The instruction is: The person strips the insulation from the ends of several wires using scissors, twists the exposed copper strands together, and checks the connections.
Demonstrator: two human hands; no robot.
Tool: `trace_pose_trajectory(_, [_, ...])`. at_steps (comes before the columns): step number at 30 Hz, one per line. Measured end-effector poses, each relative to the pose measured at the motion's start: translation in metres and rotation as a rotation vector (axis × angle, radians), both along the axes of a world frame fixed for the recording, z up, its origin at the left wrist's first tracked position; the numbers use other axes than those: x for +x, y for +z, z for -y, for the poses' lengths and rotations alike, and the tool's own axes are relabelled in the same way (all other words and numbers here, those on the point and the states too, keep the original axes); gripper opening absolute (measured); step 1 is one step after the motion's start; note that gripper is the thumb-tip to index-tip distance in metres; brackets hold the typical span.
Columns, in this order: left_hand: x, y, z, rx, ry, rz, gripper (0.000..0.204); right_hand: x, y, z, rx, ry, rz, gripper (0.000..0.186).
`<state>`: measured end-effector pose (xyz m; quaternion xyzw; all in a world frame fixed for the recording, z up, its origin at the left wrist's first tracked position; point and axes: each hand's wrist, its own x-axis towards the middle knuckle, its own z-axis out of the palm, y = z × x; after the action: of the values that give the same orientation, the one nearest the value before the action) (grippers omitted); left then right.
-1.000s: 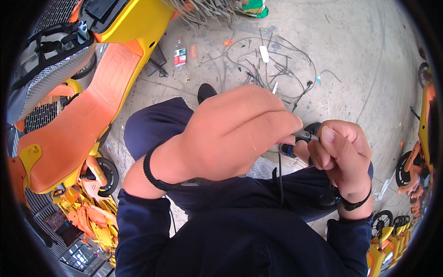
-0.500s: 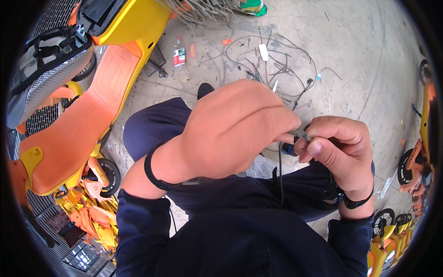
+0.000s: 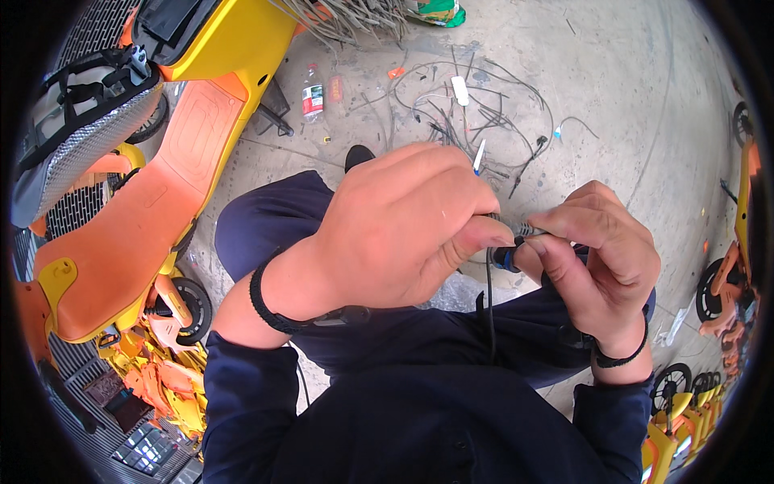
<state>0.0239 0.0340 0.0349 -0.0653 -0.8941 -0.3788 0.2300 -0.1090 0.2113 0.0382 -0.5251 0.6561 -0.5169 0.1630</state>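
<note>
Both hands closed: left hand (image 3: pixel 403 234) and right hand (image 3: pixel 597 258) pinch a connector (image 3: pixel 506 258) between fingertips, black cable (image 3: pixel 489 306) hanging below.

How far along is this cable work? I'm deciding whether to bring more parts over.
Done: hard to tell; a tangle of loose wires lies on the concrete floor. In hand: left hand and right hand pinch a small blue-ended connector, its black cable hanging down. Left: the joint is hidden by fingers.
</note>
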Motion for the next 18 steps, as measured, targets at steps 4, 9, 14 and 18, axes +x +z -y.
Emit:
trace_pose_trajectory(4, [-0.001,0.0,-0.001,0.034,-0.01,0.028,0.02,0.003,0.002,-0.002,0.046,-0.037,0.041,0.022])
trace_pose_trajectory(9, [-0.001,-0.005,-0.001,0.068,0.002,0.029,0.02,0.001,-0.004,0.001,0.044,-0.015,-0.033,0.019])
trace_pose_trajectory(14, [-0.002,-0.004,-0.008,0.033,-0.026,0.138,0.025,0.009,-0.01,0.003,0.053,-0.019,-0.035,0.016])
trace_pose_trajectory(18, [0.003,-0.004,-0.006,-0.033,-0.056,0.105,0.026,0.006,0.003,0.001,0.163,0.045,-0.117,0.014])
